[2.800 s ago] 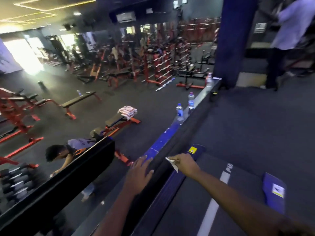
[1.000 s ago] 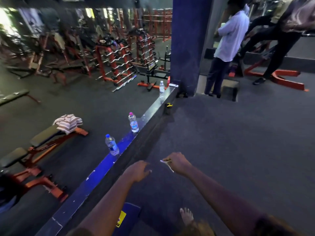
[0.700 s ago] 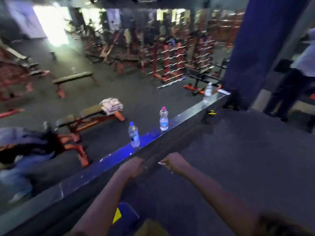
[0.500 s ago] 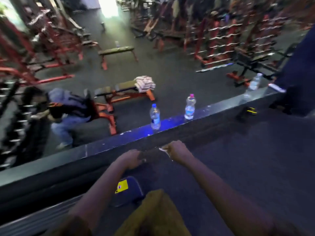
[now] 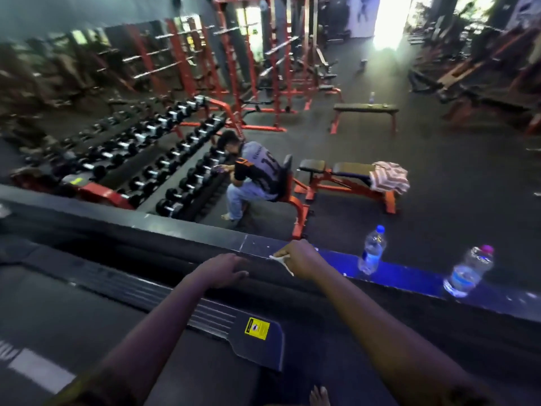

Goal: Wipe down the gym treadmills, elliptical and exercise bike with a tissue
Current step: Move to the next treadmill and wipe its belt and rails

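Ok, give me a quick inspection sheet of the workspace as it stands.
Surface: ledge, dark and partly lit blue, beyond the treadmill side rail.
Job's things: tissue, small and white, in the right hand.
Clutter: blue-capped bottle and pink-capped bottle standing on the ledge.
Hands: right hand pinches the tissue; left hand fingers loosely curled, holding nothing.
Cables: nothing seen.
Surroundings: seated person, dumbbell rack, bench with striped towel on the gym floor below.
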A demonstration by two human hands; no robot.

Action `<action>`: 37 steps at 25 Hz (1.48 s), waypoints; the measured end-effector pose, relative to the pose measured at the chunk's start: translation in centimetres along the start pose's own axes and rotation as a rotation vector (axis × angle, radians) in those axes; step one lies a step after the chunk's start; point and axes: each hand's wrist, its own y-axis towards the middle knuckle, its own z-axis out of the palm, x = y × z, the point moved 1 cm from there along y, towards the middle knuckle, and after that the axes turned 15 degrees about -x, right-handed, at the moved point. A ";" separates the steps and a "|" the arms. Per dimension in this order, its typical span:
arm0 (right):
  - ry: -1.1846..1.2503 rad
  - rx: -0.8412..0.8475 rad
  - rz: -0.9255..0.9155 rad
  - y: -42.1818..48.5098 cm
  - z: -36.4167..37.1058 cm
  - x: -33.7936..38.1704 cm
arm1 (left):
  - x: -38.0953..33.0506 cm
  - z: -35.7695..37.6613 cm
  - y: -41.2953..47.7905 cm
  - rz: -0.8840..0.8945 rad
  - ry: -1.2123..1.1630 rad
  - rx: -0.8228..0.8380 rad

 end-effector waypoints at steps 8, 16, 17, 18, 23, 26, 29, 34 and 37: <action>0.086 0.163 -0.333 14.1 -0.5 3.0 | 5.0 -3.2 3.0 -0.370 -0.075 -0.135; 0.296 0.301 -0.578 26.4 1.7 10.5 | 11.8 -7.2 3.9 -0.824 -0.091 -0.272; 0.327 0.301 -0.603 28.1 1.8 11.7 | 12.3 -8.1 4.2 -0.869 -0.093 -0.313; 0.350 0.295 -0.630 29.6 1.7 12.7 | 12.8 -9.0 4.3 -0.918 -0.100 -0.357; 0.511 0.302 -0.770 37.1 1.5 20.4 | 17.6 -14.2 3.9 -1.144 -0.050 -0.656; 0.567 0.275 -0.781 40.7 2.8 26.2 | 21.6 -17.5 3.4 -1.194 -0.004 -0.845; 0.652 0.191 -0.809 45.1 5.5 33.1 | 27.2 -21.0 3.7 -1.176 0.063 -1.000; 0.779 0.151 -0.705 50.6 9.0 44.8 | 35.8 -29.3 4.6 -1.081 0.217 -1.234; 0.913 0.129 -0.631 53.0 10.5 50.1 | 41.3 -34.3 4.8 -1.042 0.364 -1.206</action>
